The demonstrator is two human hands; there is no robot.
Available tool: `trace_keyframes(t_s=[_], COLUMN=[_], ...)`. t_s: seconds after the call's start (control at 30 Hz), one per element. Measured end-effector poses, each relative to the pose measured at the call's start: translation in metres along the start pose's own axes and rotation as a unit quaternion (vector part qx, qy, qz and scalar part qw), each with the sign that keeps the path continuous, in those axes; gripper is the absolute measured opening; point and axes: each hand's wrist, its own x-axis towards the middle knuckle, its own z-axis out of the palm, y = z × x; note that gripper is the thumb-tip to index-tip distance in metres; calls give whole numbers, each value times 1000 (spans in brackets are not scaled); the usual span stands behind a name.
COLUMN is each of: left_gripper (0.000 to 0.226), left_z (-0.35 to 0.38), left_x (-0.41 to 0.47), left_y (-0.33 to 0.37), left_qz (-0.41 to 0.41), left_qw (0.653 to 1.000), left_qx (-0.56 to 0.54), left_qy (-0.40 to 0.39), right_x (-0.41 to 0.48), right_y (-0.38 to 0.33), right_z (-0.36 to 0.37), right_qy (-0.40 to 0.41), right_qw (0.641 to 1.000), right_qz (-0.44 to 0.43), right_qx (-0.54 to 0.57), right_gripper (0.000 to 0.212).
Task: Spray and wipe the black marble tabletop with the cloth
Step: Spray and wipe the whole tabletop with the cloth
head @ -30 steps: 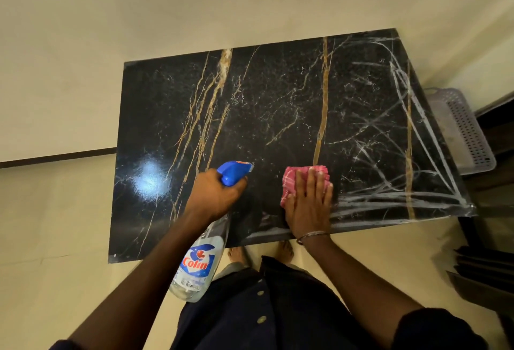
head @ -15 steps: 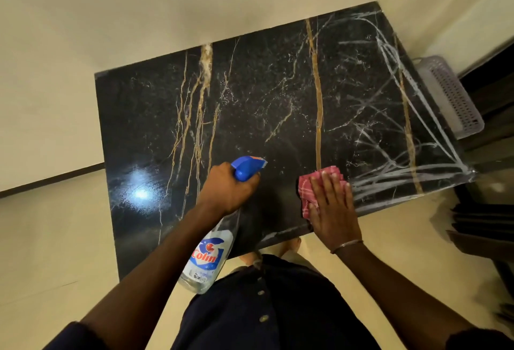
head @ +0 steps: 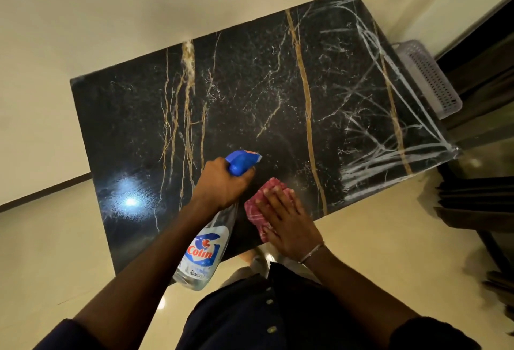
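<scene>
Head view: the left hand point(head: 222, 183) grips the neck of a clear spray bottle point(head: 204, 255), whose blue trigger head points out over the black marble bench point(head: 250, 94). Just beside it, the right hand point(head: 289, 227) lies flat with straight fingers, pressing a red checked cloth point(head: 254, 208) onto the bench near its front edge. A perforated basket point(head: 428, 77) sits past the bench's right edge.

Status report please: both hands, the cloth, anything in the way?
Left hand grips spray bottle, nozzle over tabletop. Right hand flat, pressing red cloth near front edge. White streaks at right end; basket beyond it.
</scene>
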Motion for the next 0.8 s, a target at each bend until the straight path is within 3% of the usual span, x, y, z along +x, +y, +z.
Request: trace_keyframes(t_s=[0.2, 0.33, 0.4, 0.47, 0.6, 0.67, 0.8], left_gripper=[30, 29, 24, 20, 20, 21, 20], left_z=[-12, -19, -21, -24, -26, -25, -15], left_x=[-1, -2, -1, 0, 10, 17, 32], left_y=[-6, 0, 5, 13, 24, 29, 50], left_qz=[1, 8, 18, 27, 22, 12, -9], left_qw=[1000, 1000, 1000, 999, 999, 999, 999], left_qx=[-6, -18, -19, -17, -13, -9, -14], left_qy=[-7, -7, -3, 17, 39, 32, 39], right_x=[-26, 1, 15, 26, 28, 20, 6], right_y=[97, 73, 47, 30, 62, 104, 189], right_z=[-23, -30, -27, -24, -24, -24, -41], right_qy=[-7, 12, 22, 14, 5, 4, 12], right_qw=[980, 947, 960, 983, 1000, 999, 982], right_qz=[198, 320, 276, 180, 7, 24, 186], right_qx=[-31, 19, 27, 34, -15, -46, -20], right_gripper=[65, 66, 70, 74, 68, 66, 60])
